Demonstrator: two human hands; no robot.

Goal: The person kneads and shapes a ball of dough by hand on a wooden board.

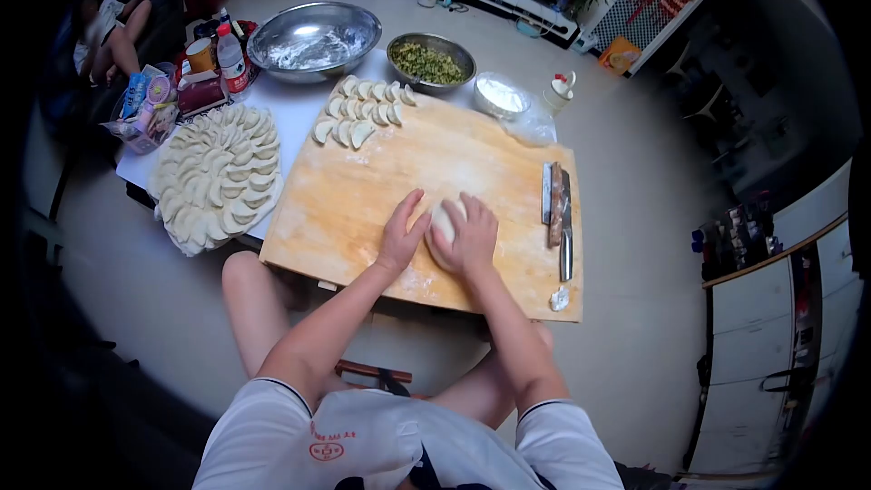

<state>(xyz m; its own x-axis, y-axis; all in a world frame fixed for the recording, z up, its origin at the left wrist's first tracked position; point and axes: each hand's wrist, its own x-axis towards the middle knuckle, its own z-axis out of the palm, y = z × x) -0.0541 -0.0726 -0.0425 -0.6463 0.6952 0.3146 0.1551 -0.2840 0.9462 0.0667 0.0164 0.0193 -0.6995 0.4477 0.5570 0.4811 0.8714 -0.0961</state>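
A smooth ball of white dough [439, 226] sits on the floured wooden board [363, 191]. My right hand [471, 234] lies over the dough's right side, fingers curved round it. Just left of the dough, my left hand [400, 233] is upright on its edge with fingers stretched out, its thumb close to the dough; whether it touches is hard to tell. Several rows of folded dumplings [361, 111] lie at the board's far left corner. On the board's right side are a cleaver [547, 192], a rolling pin [556, 209] and a knife [567, 249].
A tray covered with dumplings [218, 177] stands left. Behind the board are a large steel basin [313, 41], a bowl of green filling [431, 62] and a bowl of flour [502, 93]. A red-capped bottle [231, 63] stands far left. Another person [113, 36] sits beyond.
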